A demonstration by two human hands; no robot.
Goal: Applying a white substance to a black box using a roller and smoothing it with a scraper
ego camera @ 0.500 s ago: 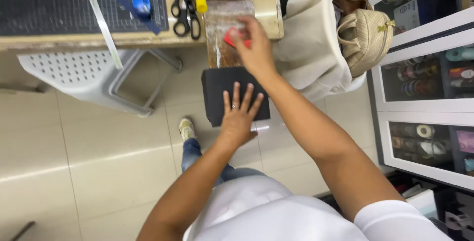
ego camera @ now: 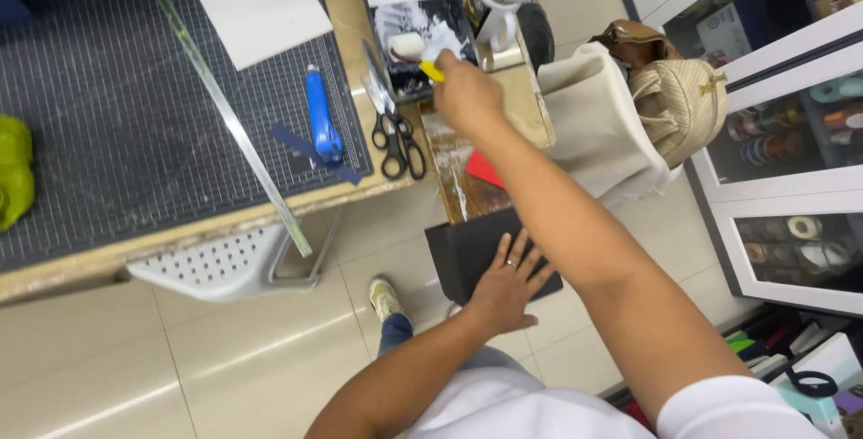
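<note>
Big wooden counter (ego camera: 355, 189) up top, with a dark grid cutting mat (ego camera: 108, 115) laid flat on it for safe cutting. Black flat board (ego camera: 467, 255) down low over the lap, pressed by the left hand (ego camera: 508, 291), fingers spread wide so nothing slips. Right hand (ego camera: 467, 96) stretched far out, clenched round a yellow-handled roller (ego camera: 412, 48), its white end touching a dark tray (ego camera: 422, 39). Blue knife (ego camera: 321, 115) and black scissors (ego camera: 398, 144) close by, easy to grab.

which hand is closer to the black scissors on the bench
Right. The right hand is up at the bench edge just right of the black scissors, holding a yellow-handled roller. The left hand lies flat on a black board lower down, well below the bench.
</note>
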